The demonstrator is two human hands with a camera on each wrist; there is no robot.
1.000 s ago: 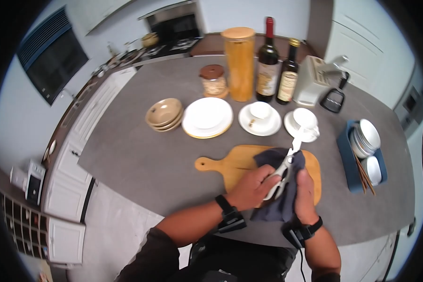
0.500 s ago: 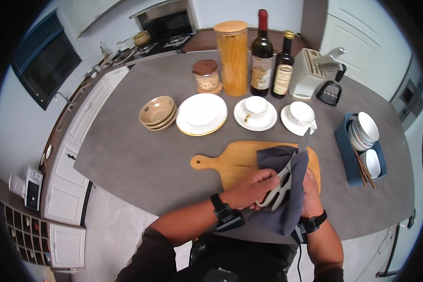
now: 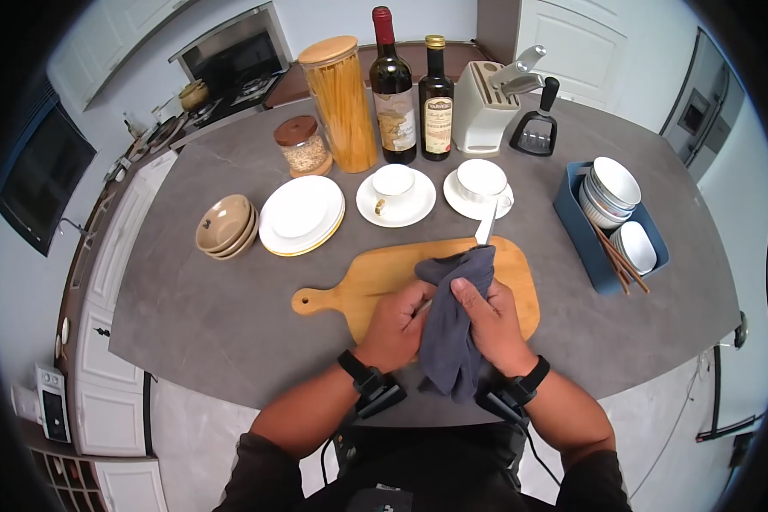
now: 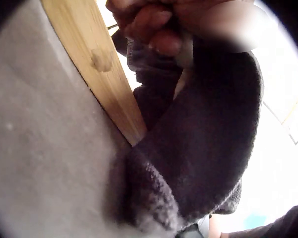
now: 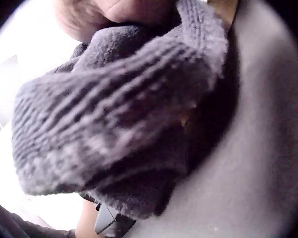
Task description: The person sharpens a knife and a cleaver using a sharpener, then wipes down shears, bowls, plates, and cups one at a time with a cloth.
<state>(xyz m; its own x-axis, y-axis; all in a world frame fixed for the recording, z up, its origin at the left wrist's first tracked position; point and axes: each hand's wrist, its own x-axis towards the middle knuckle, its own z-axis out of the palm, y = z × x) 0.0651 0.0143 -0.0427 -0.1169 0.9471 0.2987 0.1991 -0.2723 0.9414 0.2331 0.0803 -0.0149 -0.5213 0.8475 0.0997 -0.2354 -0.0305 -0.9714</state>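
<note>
A dark grey cloth (image 3: 449, 346) is wrapped around a pair of kitchen scissors, whose blade (image 3: 485, 229) sticks out at the top, pointing away from me. My left hand (image 3: 394, 326) grips the scissors by their pale handles, mostly hidden behind the cloth; a bit of pale handle (image 4: 186, 53) shows by the fingers in the left wrist view. From the other side my right hand (image 3: 497, 328) pinches the cloth over the scissors, thumb on top. The cloth's loose end (image 5: 89, 124) hangs below the hand in the right wrist view. Beneath both hands lies a wooden cutting board (image 3: 375, 271).
Beyond the board stand brown bowls (image 3: 224, 224), white plates (image 3: 302, 213) and two cups on saucers (image 3: 396, 205). Farther back are a pasta jar (image 3: 340, 107), two bottles (image 3: 392, 102) and a knife block (image 3: 478, 111). A blue bin (image 3: 584, 235) with bowls and chopsticks sits at right.
The cloth has closed over the scissor handles, which showed bare before. My right thumb has come round onto the front of the cloth. The head view has swung to the right.
</note>
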